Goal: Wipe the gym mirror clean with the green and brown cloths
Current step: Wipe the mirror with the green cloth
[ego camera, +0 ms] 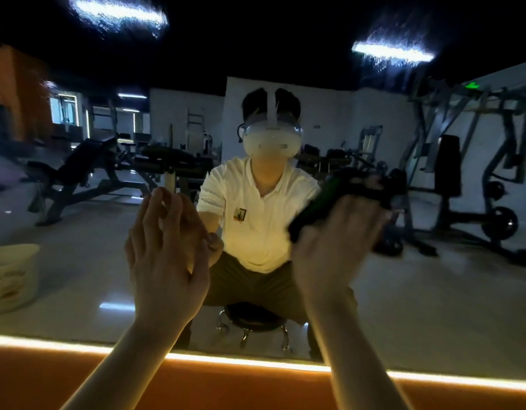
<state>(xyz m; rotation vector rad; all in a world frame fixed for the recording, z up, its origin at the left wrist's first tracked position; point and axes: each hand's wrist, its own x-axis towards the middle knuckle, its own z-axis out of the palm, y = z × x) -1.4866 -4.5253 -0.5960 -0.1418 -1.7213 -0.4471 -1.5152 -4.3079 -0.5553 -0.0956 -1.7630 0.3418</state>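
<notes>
A green cloth (pixel 318 206) held at the gym mirror (pixel 433 291).
The green cloth is gripped under the right hand's (pixel 335 247) blurred fingers; the left hand's (pixel 167 255) fingers are extended loosely, nothing held.

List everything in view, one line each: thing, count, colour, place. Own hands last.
mirror: one, fills most of view
light strip: one, orange-yellow, mirror's lower edge
green cloth: one, dark green, under right hand
bucket: one, cream, far left
stool: one, black, reflected, bottom centre
benches: several, black, reflected left
weight machine: one, grey, reflected right
ceiling lights: two, white, reflected top
left hand: open, empty, fingertips at mirror
right hand: on green cloth, blurred
</notes>
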